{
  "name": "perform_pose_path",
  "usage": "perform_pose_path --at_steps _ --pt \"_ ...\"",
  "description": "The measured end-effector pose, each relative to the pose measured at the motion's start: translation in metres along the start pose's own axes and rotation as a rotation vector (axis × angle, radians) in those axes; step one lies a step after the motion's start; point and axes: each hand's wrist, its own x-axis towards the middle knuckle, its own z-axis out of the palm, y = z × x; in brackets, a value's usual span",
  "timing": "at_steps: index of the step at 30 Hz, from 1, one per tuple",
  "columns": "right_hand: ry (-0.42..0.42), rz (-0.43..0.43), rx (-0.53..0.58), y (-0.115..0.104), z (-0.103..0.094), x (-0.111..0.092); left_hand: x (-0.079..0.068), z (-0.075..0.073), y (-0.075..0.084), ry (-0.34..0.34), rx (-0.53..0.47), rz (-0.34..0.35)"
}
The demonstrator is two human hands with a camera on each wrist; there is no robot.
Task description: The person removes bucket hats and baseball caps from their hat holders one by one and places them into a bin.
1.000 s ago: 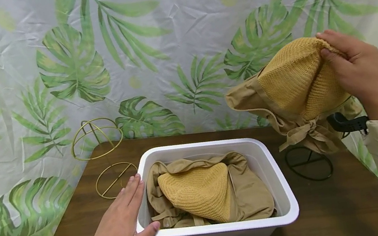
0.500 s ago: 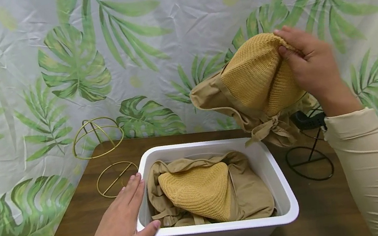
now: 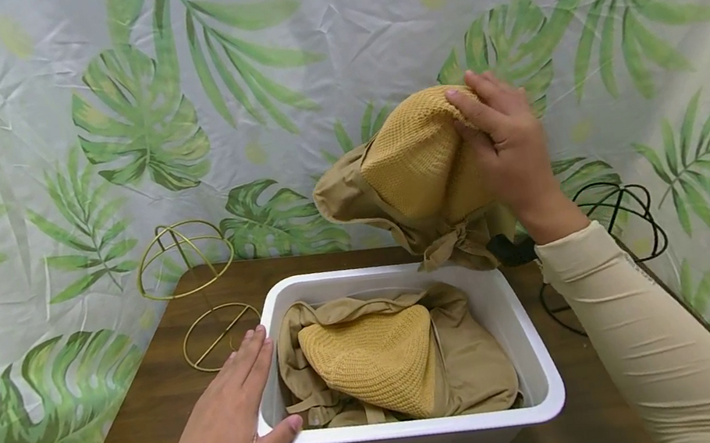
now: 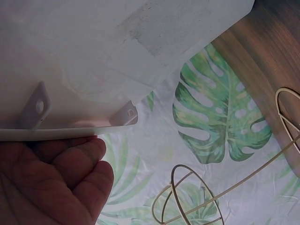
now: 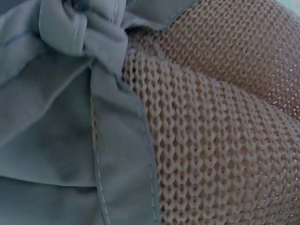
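Note:
My right hand pinches the top of a sun hat with a yellow knit crown, a tan cloth brim and a tied bow. The hat hangs tilted in the air, over the far right part of a white plastic bin. Its bow and knit crown fill the right wrist view. Inside the bin lies matching headwear, with a yellow knit crown and tan cloth around it. My left hand rests against the bin's left rim, fingers extended and thumb over the near corner.
At the back left of the dark wooden table stands a gold wire hat stand. A black wire stand is partly hidden behind my right forearm. A leaf-print sheet hangs behind the table.
My right hand has carried the hat leftward from the right side, toward the bin and slightly lower at the end. The black stand's top now shows. My left hand and the bin stay put.

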Motion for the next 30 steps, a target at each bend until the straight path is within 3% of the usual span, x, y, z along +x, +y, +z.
perform_pose_path --at_steps 5,16,30 --pt "-0.045 -0.134 0.013 -0.014 0.013 -0.011 0.000 0.000 0.000 0.009 0.001 0.009" --pt "-0.274 -0.352 0.101 -0.047 0.023 -0.036 0.001 0.001 -0.001 0.026 0.004 0.022" --pt "-0.625 -0.374 0.445 -0.071 -0.002 -0.048 0.001 -0.001 0.000 0.012 -0.005 0.004"
